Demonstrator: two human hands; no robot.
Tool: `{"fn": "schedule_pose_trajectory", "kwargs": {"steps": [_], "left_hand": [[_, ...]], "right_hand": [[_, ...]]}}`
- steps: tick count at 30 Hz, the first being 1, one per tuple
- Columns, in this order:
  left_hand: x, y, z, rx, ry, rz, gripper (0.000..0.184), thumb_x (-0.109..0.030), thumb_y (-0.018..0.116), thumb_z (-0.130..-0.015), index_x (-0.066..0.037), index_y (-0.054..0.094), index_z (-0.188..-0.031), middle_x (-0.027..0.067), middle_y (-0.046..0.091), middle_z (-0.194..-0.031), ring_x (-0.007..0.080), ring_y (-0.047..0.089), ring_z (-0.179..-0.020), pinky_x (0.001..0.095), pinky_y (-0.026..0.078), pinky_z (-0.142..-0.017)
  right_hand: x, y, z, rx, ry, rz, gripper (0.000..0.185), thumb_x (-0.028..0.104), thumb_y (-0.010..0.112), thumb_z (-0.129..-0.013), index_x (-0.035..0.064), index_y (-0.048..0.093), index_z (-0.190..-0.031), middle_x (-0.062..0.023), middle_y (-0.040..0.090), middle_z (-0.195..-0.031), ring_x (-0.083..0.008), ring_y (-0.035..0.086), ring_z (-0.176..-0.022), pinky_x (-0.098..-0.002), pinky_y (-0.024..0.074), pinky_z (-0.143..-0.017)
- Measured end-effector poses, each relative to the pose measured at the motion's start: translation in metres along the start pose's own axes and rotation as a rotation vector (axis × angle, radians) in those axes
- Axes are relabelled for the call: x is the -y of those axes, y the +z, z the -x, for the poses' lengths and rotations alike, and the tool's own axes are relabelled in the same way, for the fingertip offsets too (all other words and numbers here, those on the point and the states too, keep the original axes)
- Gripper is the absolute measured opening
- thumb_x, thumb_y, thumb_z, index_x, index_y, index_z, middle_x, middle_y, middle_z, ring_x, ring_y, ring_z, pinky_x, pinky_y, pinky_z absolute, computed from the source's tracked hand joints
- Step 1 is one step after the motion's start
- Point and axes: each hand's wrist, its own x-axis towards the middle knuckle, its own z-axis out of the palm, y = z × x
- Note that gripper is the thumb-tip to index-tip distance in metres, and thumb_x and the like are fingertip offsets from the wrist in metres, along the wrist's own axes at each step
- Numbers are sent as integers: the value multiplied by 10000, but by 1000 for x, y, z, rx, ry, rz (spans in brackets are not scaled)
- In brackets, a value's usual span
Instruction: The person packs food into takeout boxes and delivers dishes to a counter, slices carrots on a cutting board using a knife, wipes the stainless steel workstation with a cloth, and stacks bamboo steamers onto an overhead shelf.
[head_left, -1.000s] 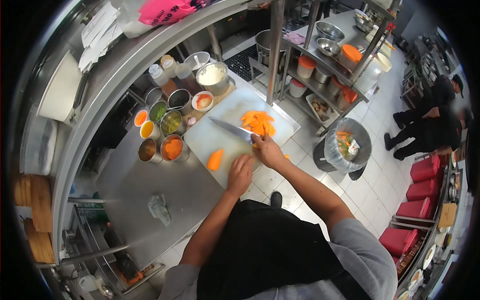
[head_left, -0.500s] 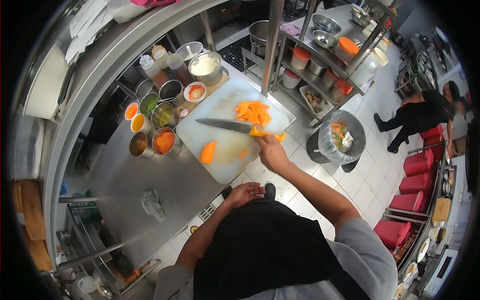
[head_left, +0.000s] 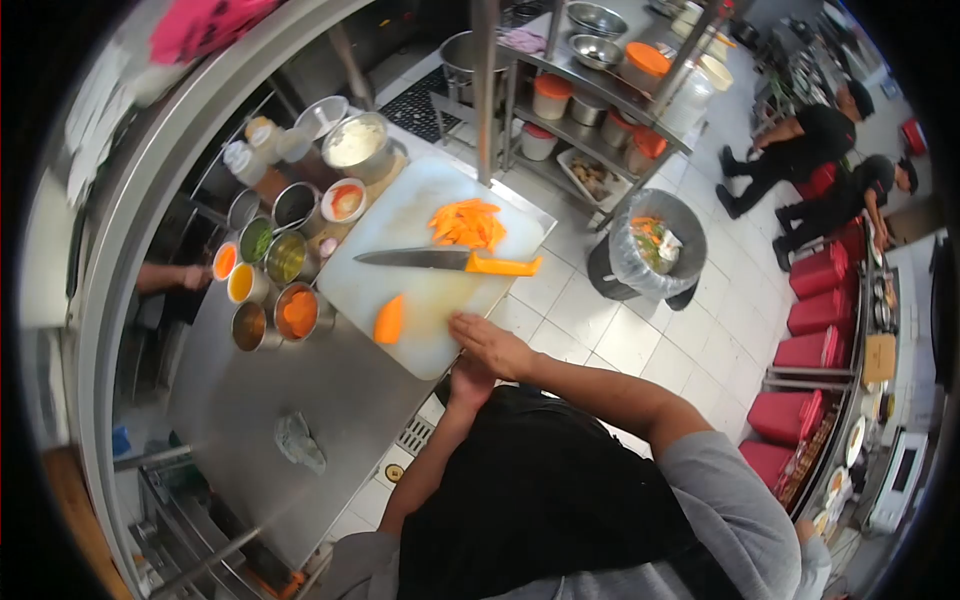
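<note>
My right hand (head_left: 492, 345) lies palm down with fingers stretched out, at the near edge of the white cutting board (head_left: 435, 355). My left hand (head_left: 470, 382) is cupped just below that edge, palm up and partly covered by the right hand; whether anything lies in it is hidden. A knife with a yellow handle (head_left: 500, 263) rests flat across the board, touched by neither hand. Beyond its blade sits a pile of cut orange strips (head_left: 467, 224). An orange wedge (head_left: 389, 320), perhaps carrot, lies left of my right hand.
Left of the board stand metal cups and squeeze bottles (head_left: 250, 165), with a bowl of white food (head_left: 357, 144) behind. A crumpled cloth (head_left: 299, 442) lies on the steel table. A lined bin (head_left: 655, 245) stands right. Another person's hand (head_left: 195, 277) shows far left; two people stand far right.
My right hand has let go of the knife and moved down to the board's near edge, meeting my left. Small orange bits there are no longer visible. A second person appears far right.
</note>
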Motion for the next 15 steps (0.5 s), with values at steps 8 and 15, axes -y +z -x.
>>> {"fn": "schedule_pose_trajectory", "kwargs": {"steps": [8,15], "left_hand": [[13,17,-23,119,-121,-241,362,-199,475,-1000,45,630,-1219,221,688,-1258,348,635,-1232,453,491,-1113],[89,-17,-137,-258,-607,-783,302,-147,530,-919,105,643,-1041,261,712,-1029,398,700,-993,513,575,-966]], "right_hand": [[59,-90,73,-235,301,-255,338,89,674,-937,41,623,-1268,-169,601,-1362,-372,588,-1290,-430,525,-1044],[63,-69,277,-174,1117,-153,259,195,619,-975,-1,688,-1129,-243,700,-1059,-441,678,-1004,-500,550,-884]]}}
